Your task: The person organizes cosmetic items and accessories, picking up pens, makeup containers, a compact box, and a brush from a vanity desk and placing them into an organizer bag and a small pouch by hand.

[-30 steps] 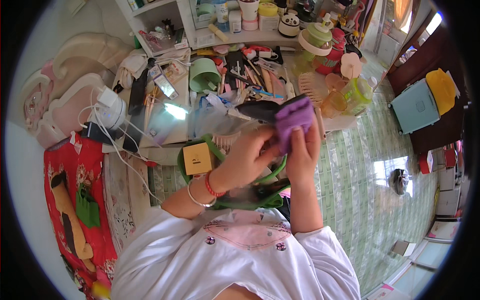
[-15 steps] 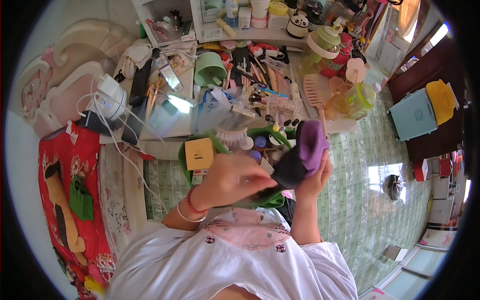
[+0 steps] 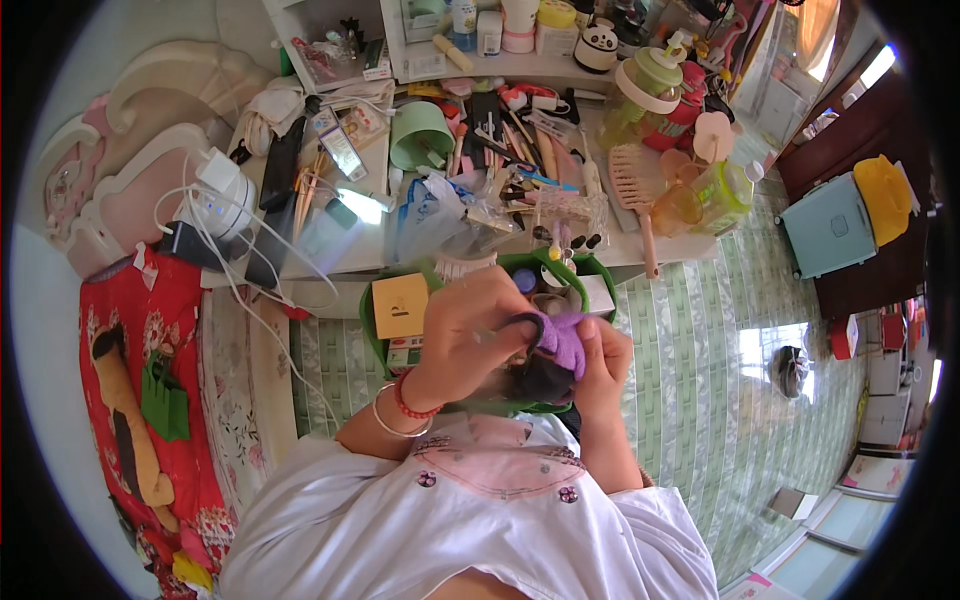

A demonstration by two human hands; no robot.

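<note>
A soft purple and black cloth piece (image 3: 566, 342) is bunched between my two hands, in front of my chest. My left hand (image 3: 475, 330), with a red bracelet and a pale bangle on its wrist, pinches the dark edge. On the other side, my right hand (image 3: 603, 362) grips the purple part between thumb and fingers. Below them stands a green bag (image 3: 372, 335), partly hidden by my hands. Inside it are a yellow box (image 3: 401, 307), a white box (image 3: 597, 294) and several small jars and tubs.
Beyond the bag, a crowded table (image 3: 640, 262) holds a pink hairbrush (image 3: 632, 180), a green cup (image 3: 420, 137), bottles, brushes and plastic bags. White cables (image 3: 262, 312) hang over its left side. A bed with a red cover (image 3: 190, 340) lies left; a light-blue suitcase (image 3: 828, 228) stands far right.
The cloth piece has come down and left, and is now bunched rather than held up. My left hand has risen to grip its edge; my right hand has lowered with it.
</note>
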